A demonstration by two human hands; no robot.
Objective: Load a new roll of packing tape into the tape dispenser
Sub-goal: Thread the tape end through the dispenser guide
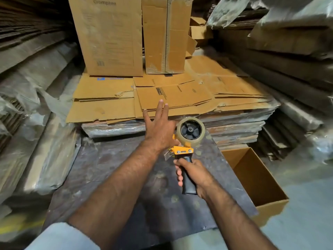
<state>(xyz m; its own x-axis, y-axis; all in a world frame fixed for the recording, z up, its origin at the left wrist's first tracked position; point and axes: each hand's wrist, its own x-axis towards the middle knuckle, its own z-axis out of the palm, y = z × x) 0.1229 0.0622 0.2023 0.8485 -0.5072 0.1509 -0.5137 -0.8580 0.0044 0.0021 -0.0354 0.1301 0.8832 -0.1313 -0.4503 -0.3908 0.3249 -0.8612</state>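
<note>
Right grip [191, 173] clasps the yellow, black-handled tape dispenser [182, 152]; left grip [159, 126], fingers straight beside its clear tape roll [191, 130], should thread tape squarely.

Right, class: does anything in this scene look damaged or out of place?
Yes. The flattened cardboard sheets stacked beyond the table have torn, ragged edges and lie askew. The tape roll sits squarely on the dispenser.

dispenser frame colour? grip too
Dispenser frame is yellow-orange; the grip in the right hand is black. Head view shows both.
</note>
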